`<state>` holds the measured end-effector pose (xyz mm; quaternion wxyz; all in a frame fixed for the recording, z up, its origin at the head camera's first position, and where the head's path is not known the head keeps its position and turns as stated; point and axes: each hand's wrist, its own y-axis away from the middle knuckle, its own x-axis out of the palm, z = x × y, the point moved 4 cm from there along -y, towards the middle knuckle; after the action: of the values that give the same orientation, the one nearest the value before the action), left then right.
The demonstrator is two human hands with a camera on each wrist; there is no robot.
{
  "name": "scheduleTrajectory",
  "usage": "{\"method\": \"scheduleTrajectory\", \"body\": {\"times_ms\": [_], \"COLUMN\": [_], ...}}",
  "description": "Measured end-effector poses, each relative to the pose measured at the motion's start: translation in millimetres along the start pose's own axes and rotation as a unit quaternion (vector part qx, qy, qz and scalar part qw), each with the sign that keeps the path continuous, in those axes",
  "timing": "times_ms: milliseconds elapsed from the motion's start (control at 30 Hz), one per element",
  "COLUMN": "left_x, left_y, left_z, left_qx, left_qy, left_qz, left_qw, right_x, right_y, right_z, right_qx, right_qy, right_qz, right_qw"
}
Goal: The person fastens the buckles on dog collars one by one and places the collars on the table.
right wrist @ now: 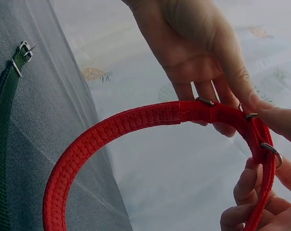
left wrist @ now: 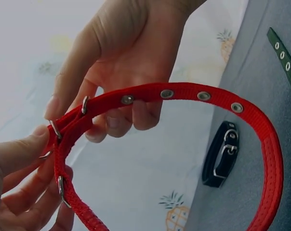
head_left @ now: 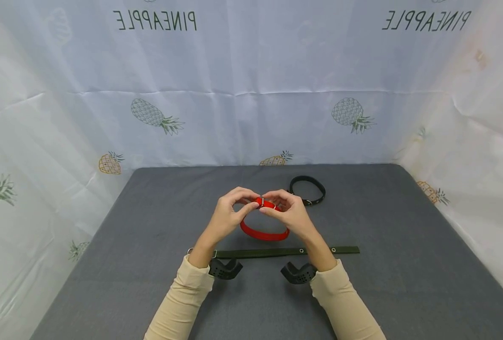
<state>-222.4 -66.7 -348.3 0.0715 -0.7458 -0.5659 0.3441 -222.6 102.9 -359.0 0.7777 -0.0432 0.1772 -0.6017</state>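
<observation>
Red collar held looped above grey worktop, near centre. Left hand and right hand both pinching strap at metal buckle. Green strap flat just below wrists. Black collar behind, well apart.

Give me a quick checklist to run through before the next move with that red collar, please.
1. Both hands on the red collar: ok; left hand and right hand pinch it at the buckle.
2. Collar lifted off the grey table: ok.
3. Strap closed into a loop: ok.
4. Buckle pin seated in an eyelet: cannot tell, fingers cover it.
5. Green strap out of the way: ok, flat beneath the wrists.
6. Black collar apart: ok, behind the hands.
</observation>
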Motion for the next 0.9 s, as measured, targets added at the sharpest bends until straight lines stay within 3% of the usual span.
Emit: {"method": "scheduleTrajectory", "body": {"times_ms": [300, 567, 900], "left_x": [0.0, -1.8, -15.8], "left_y": [0.2, 1.1, 0.0], "left_z": [-3.7, -8.4, -11.1], "left_qx": [0.000, 0.021, 0.043], "left_qy": [-0.006, -0.007, 0.022], "left_qz": [-0.005, -0.008, -0.042], "left_qw": [1.0000, 0.9997, 0.9980], "right_x": [-1, 0, -2], "right_y": [0, 1, -1], "right_z": [0, 2, 0], "right_qx": [-0.012, -0.030, -0.060], "right_qy": [0.004, 0.009, -0.004], "right_qz": [0.005, 0.021, 0.022], "right_qw": [1.000, 0.999, 0.998]}}
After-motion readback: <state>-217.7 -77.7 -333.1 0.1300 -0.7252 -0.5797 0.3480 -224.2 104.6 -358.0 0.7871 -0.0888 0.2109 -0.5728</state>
